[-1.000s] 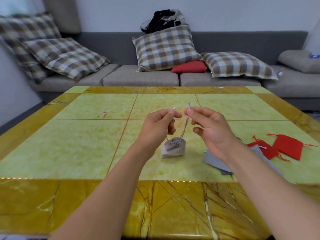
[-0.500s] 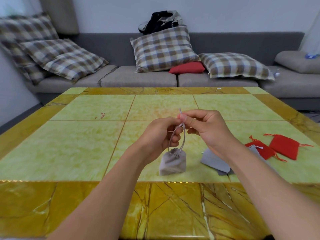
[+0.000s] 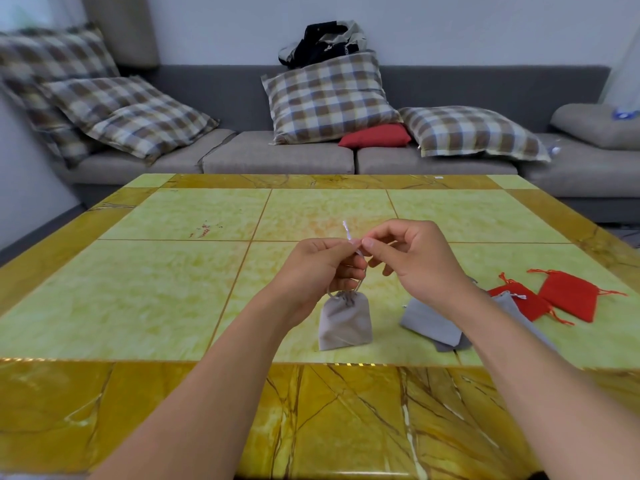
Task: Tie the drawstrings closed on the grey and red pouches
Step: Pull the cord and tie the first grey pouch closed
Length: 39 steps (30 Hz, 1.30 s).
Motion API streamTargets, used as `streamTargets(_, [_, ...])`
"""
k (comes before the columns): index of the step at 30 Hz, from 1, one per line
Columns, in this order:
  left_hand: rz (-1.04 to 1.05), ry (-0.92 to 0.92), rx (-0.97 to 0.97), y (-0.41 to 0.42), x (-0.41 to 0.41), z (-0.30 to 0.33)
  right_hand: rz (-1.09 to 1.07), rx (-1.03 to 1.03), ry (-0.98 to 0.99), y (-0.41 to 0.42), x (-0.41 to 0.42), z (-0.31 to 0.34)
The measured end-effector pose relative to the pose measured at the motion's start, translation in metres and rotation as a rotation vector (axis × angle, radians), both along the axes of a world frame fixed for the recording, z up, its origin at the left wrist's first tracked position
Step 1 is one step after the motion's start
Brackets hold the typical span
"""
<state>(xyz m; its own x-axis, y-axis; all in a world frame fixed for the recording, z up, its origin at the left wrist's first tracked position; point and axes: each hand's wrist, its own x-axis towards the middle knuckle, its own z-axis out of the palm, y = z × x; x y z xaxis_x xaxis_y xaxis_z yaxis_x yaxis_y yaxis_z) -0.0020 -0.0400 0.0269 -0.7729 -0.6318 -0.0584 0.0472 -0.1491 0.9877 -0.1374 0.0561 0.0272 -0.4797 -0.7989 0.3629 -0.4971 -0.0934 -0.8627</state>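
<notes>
The left hand and right hand meet fingertip to fingertip, both pinching the drawstring above the cinched grey pouch standing on the surface. Right of that pouch lie flat grey pouches, then two red pouches.

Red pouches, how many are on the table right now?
2. One red pouch lies flat near the table's right edge; the other red pouch sits just left of it, partly covered by a grey pouch.

Beyond my green-and-amber marble table a grey sofa runs along the pale wall, strewn with plaid cushions, one red cushion and dark bundled clothes on its backrest.
</notes>
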Motion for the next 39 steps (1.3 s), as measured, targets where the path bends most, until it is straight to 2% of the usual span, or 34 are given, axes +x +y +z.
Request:
streamTargets(4, [0.113, 0.021, 0.033, -0.004, -0.001, -0.002, -0.079, -0.037, 0.086, -0.003, 0.002, -0.002])
streamTargets(10, [0.035, 0.087, 0.008, -0.011, 0.007, 0.001, 0.150, 0.021, -0.381, -0.003, 0.015, -0.004])
streamTargets(13, [-0.024, 0.075, -0.031, -0.012, 0.011, 0.004, 0.138, 0.002, -0.487, -0.003, 0.016, -0.004])
streamTargets(16, [0.002, 0.033, -0.161, -0.016, 0.014, 0.004, 0.126, 0.019, -0.499, -0.003, 0.019, -0.003])
streamTargets(22, [0.190, 0.033, -0.428, -0.016, 0.010, -0.005, 0.007, 0.055, -0.449, -0.005, 0.018, -0.003])
streamTargets(27, [0.286, 0.091, -0.528, -0.014, 0.006, -0.007, 0.105, 0.078, -0.639, -0.002, 0.016, 0.000])
streamTargets(32, [0.382, 0.098, -0.660, -0.009, 0.005, -0.007, 0.164, 0.106, -0.713, -0.001, 0.016, 0.001])
streamTargets(36, [0.298, 0.099, -0.645, -0.005, 0.002, -0.005, 0.240, 0.144, -0.828, -0.003, 0.019, -0.001])
streamTargets(39, [0.266, 0.132, -0.537, -0.002, 0.001, -0.004, 0.200, 0.138, -0.805, -0.004, 0.018, -0.002])
